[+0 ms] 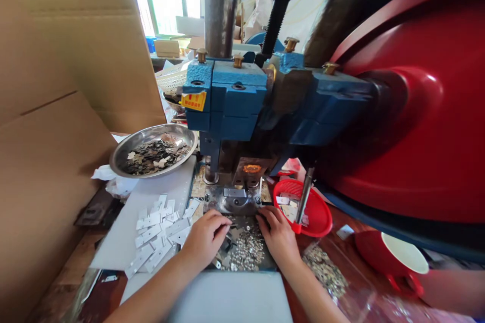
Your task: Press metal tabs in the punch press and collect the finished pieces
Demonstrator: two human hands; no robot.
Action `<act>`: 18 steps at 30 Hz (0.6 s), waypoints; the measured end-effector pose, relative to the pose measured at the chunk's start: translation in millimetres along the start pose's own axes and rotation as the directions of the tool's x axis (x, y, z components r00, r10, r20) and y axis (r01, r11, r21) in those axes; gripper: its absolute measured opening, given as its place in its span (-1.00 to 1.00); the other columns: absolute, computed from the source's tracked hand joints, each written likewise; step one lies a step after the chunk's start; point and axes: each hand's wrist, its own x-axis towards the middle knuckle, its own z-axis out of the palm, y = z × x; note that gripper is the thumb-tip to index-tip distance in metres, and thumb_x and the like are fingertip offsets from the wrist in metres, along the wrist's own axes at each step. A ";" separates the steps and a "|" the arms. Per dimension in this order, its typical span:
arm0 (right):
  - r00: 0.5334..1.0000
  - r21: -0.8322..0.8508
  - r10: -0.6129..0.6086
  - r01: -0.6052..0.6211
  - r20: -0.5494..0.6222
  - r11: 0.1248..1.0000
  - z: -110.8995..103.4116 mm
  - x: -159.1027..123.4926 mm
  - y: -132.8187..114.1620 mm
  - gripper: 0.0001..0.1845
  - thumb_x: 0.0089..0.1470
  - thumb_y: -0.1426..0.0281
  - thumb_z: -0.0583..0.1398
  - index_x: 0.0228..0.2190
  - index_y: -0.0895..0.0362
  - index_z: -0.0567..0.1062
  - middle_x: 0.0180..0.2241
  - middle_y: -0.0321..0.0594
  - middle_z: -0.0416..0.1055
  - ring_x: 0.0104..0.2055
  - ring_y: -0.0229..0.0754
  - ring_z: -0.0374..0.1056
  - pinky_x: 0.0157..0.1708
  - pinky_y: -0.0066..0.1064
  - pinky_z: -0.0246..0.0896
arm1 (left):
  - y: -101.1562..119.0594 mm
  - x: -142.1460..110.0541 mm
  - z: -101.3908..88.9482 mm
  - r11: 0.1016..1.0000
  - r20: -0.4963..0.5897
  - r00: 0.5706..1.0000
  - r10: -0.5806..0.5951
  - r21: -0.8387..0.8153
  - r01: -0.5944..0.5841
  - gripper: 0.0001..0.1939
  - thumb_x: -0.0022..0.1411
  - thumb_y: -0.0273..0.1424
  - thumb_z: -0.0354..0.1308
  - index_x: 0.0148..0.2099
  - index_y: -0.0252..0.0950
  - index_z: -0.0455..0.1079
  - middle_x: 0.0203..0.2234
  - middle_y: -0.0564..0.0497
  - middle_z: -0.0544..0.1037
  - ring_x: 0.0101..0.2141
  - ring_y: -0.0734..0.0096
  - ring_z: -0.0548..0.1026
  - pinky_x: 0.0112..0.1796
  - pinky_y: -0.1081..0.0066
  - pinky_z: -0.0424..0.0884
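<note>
My left hand [206, 237] is at the front left of the press's die [235, 204], fingers curled together with the thumb close by. Whatever it may pinch is too small to make out. At the front right corner of the die, my right hand [279, 237] rests with bent fingers slightly apart and nothing visible in them. On the die lies a small flat metal plate [235, 193], under the raised punch block [251, 169]. Between my hands is a heap of small metal scraps [246, 247]. Left of my left hand, flat silvery metal plates [159, 232] lie in a loose pile.
A steel bowl [117, 154] of dark metal pieces stands at the left, beside a tall cardboard sheet [68, 50]. The blue press [238, 106] has a large red flywheel [409, 126] on the right. Below are a red basket [322, 214] and a red pot [373, 252].
</note>
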 end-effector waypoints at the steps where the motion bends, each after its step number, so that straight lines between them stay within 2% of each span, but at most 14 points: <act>1: 1.000 -0.001 0.004 -0.004 -0.004 1.000 0.1 0.0 0.1 -0.71 0.17 0.23 0.03 -0.22 0.07 0.48 -0.18 -0.14 0.42 -0.15 -0.13 0.38 -0.15 -0.24 0.34 | -0.1 0.0 0.1 1.000 0.000 1.000 0.000 0.000 0.000 -0.80 0.22 -0.41 0.04 -0.20 -0.18 0.49 -0.31 -0.03 0.51 -0.27 0.32 0.48 -0.18 0.31 0.41; 8: 1.000 0.034 -0.015 0.014 0.016 0.999 -2.5 -1.2 1.9 -0.73 0.17 0.24 0.04 -0.30 0.05 0.50 -0.22 -0.16 0.42 -0.14 -0.12 0.36 -0.10 -0.23 0.30 | -0.8 0.1 -0.3 1.000 0.017 1.000 -0.004 0.021 0.004 -0.80 0.23 -0.42 0.02 -0.20 -0.20 0.48 -0.31 -0.03 0.50 -0.26 0.33 0.48 -0.16 0.31 0.40; 11: 1.000 0.081 0.014 -0.012 -0.024 0.997 -6.5 3.3 -2.0 -0.75 0.17 0.27 0.03 -0.32 0.07 0.48 -0.25 -0.15 0.41 -0.17 -0.12 0.35 -0.13 -0.22 0.28 | -0.9 0.1 -0.7 1.000 -0.018 1.000 -0.008 0.009 0.008 -0.81 0.23 -0.41 0.02 -0.21 -0.21 0.46 -0.30 -0.03 0.49 -0.25 0.32 0.48 -0.17 0.31 0.39; 14: 0.996 0.136 0.034 -0.023 -0.083 0.990 -9.7 19.7 -15.3 -0.78 0.16 0.29 0.04 -0.35 0.09 0.45 -0.29 -0.14 0.40 -0.21 -0.13 0.34 -0.16 -0.24 0.27 | 0.2 1.9 -1.6 0.999 -0.066 0.997 -0.041 -0.029 0.039 -0.83 0.24 -0.41 0.00 -0.23 -0.22 0.44 -0.29 -0.03 0.49 -0.25 0.32 0.46 -0.19 0.32 0.38; 18: 0.996 0.141 -0.062 0.070 -0.065 0.988 -3.6 53.4 -41.0 -0.81 0.13 0.32 0.08 -0.37 0.10 0.47 -0.31 -0.15 0.39 -0.23 -0.13 0.32 -0.20 -0.29 0.25 | 3.5 7.3 -4.2 0.987 -0.084 0.987 -0.138 -0.096 0.130 -0.84 0.23 -0.38 0.02 -0.23 -0.22 0.44 -0.33 0.00 0.52 -0.27 0.31 0.47 -0.21 0.31 0.37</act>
